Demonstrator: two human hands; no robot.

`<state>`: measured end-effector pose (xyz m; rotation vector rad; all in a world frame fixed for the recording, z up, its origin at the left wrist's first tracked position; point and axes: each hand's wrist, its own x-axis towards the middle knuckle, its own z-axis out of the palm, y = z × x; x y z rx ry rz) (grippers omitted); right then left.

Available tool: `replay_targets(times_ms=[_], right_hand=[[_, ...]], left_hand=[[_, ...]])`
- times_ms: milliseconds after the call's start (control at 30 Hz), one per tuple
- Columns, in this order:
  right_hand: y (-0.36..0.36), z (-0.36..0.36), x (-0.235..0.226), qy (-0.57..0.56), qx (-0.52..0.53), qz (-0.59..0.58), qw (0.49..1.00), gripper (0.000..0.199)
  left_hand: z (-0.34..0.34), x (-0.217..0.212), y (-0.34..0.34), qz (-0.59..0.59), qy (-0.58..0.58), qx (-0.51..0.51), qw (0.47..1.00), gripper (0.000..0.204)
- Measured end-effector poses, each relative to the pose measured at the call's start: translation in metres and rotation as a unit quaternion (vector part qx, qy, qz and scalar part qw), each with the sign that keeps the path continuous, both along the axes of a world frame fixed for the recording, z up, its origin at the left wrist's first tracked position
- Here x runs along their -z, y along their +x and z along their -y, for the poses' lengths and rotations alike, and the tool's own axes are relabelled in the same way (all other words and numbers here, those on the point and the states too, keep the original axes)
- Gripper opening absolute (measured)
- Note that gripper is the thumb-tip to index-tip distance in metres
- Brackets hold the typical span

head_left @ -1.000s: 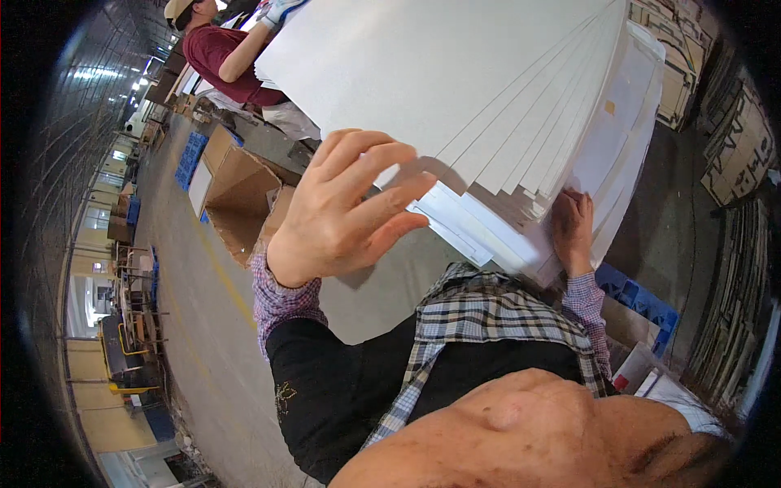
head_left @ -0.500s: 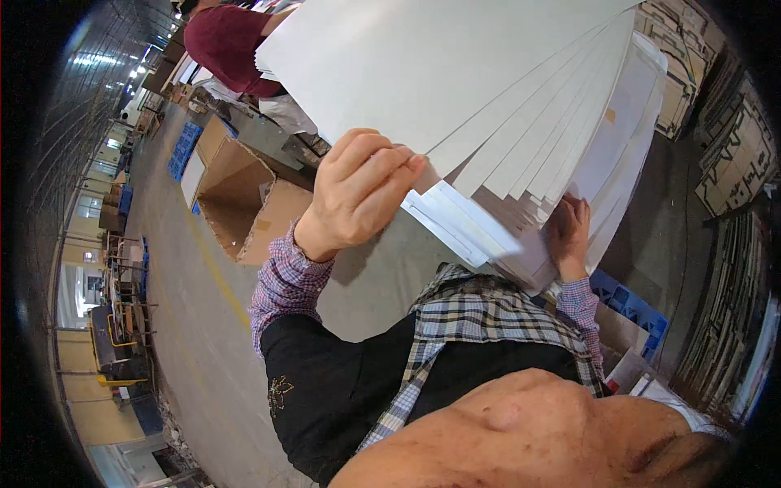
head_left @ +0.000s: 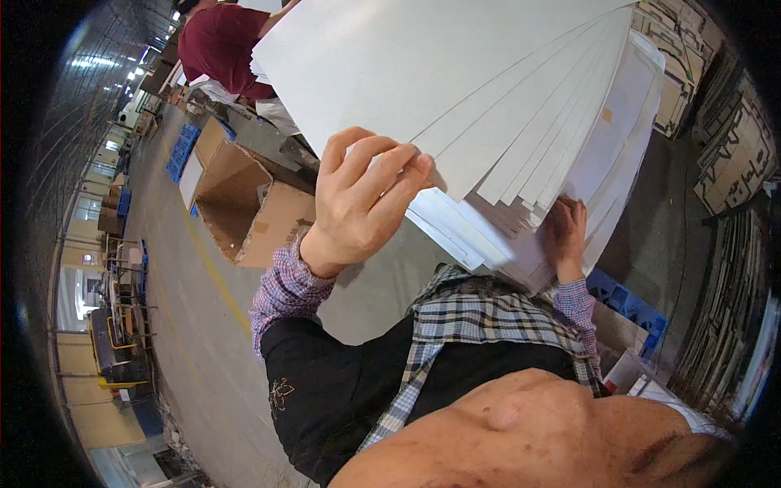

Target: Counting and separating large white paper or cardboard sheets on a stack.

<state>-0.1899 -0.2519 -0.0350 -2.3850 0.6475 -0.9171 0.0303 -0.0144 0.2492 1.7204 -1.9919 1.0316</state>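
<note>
In front of me lies a pile of large white sheets (head_left: pixel 455 73), their near corners fanned out in steps. My left hand (head_left: pixel 362 191) is closed on the near-left corner of the top sheets, thumb and fingers pinching the edge. My right hand (head_left: pixel 567 236) rests against the near-right side of the pile, fingers stretched upward along the edges, partly in shadow; its thumb is hidden. Beneath the fan are more white sheets (head_left: pixel 630 122), jutting out to the right. A pale bluish-white stack (head_left: pixel 455 226) shows between my hands, under the raised corners.
An open cardboard box (head_left: pixel 272 224) stands on the floor to the left, near a blue pallet (head_left: pixel 183 153). Another blue pallet (head_left: pixel 626 305) is low at the right. Cut boards (head_left: pixel 736 154) lean along the right side. A person in a dark red shirt (head_left: pixel 220 49) works at the far left.
My left hand has come slightly lower, its fingers a little more spread. The top sheets' corners have dropped, and the dark gap between them has closed. My right hand stays about where it was.
</note>
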Motion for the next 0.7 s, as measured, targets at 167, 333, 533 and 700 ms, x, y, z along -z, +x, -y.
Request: replay_targets(times_ms=[167,333,533,700], right_hand=[[0.000,0.000,-0.002,-0.027,-0.009,0.012,1.000,0.041],[0.000,-0.004,-0.012,-0.007,-0.010,0.015,1.000,0.038],[0.000,-0.003,-0.010,-0.015,-0.012,0.021,1.000,0.037],[0.001,-0.004,-0.009,-0.014,-0.013,0.024,1.000,0.036]], left_hand=[[0.000,-0.007,-0.014,-0.027,0.051,-0.017,0.998,0.037],[0.014,-0.005,-0.029,-0.079,0.089,-0.008,0.993,0.056],[0.021,0.000,-0.028,-0.058,0.070,-0.016,0.996,0.058],[0.026,-0.005,-0.034,-0.049,0.070,0.003,0.996,0.053]])
